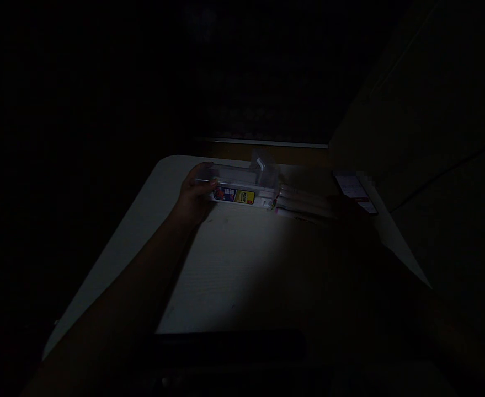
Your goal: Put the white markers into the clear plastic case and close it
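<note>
My left hand point(196, 193) is wrapped round the left end of a clear plastic box point(236, 175), its thumb over the near side. A printed label in purple and yellow point(234, 195) runs along that side. At the box's right end a clear flap point(264, 160) stands up. Several slim, pale pens point(304, 203) lie side by side with their tips at that end; one has a pinkish tip. My right hand point(345, 210), deep in shadow, is closed round their far right ends. Its separate fingers are hard to make out.
A phone point(355, 192) with a lit screen lies at the right edge of the pale table point(209, 264), just past my right hand. A dark bar-like shape point(234, 344) crosses the near edge. A cable point(444, 173) runs along the right side. Everything around is very dark.
</note>
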A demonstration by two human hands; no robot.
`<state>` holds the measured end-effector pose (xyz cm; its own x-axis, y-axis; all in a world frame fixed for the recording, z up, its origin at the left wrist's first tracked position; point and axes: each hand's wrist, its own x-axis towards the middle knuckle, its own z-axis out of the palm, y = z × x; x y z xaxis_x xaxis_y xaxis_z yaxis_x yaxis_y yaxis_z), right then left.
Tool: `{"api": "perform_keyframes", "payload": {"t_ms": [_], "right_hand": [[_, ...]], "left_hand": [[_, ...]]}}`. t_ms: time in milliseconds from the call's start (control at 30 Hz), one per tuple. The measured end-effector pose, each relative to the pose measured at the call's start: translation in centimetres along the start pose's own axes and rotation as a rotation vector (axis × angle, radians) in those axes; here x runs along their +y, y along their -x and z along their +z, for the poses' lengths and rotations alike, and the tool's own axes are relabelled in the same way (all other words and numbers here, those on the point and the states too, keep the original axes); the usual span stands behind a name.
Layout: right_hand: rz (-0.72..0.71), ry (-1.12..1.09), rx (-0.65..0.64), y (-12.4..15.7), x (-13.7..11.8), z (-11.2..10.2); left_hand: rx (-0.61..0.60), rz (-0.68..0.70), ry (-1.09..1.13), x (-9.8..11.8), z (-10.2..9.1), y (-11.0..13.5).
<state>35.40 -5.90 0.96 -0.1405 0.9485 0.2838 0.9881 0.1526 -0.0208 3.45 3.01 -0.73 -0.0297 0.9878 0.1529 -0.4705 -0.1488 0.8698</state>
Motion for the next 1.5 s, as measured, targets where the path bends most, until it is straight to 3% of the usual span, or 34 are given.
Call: {"api": "perform_keyframes", "payload": {"t_ms": [133, 267, 600, 733, 900, 1033, 1200, 1300, 1500], "right_hand": [[-0.032, 0.028, 0.026, 3.7, 1.0, 0.0], [-0.056, 0.030, 0.001, 5.4, 0.7, 1.2], [-0.209, 0.117, -0.084, 5.1, 2.4, 3.8], [-0.217, 0.131, -0.018, 5.0, 0.6, 4.0], [-0.273, 0.137, 0.014, 4.1, -2.7, 4.1], [-0.343, 0.145, 0.004, 3.4, -1.6, 4.7], [-0.305, 0.122, -0.036, 2.5, -0.2, 4.7], [-0.314, -0.013, -0.004, 1.0, -1.5, 3.4], [-0.510, -0.374, 0.117, -3.2, -5.5, 0.7]], "left_hand": [[-0.007, -0.009, -0.009, 0.0, -0.1, 0.0], [0.022, -0.039, 0.003, 0.0, 0.0, 0.1], [0.020, -0.047, -0.002, 0.2, 0.1, 0.3], [0.013, -0.020, -0.008, 0.2, 0.2, 0.2], [0.013, -0.010, -0.005, 0.2, 0.3, 0.1], [0.012, -0.012, 0.017, 0.2, 0.3, 0.1], [0.019, -0.024, 0.036, 0.1, 0.2, 0.1], [0.017, -0.028, 0.025, 0.1, 0.1, 0.1], [-0.034, 0.001, 0.066, 0.0, -0.6, -0.2]]}}
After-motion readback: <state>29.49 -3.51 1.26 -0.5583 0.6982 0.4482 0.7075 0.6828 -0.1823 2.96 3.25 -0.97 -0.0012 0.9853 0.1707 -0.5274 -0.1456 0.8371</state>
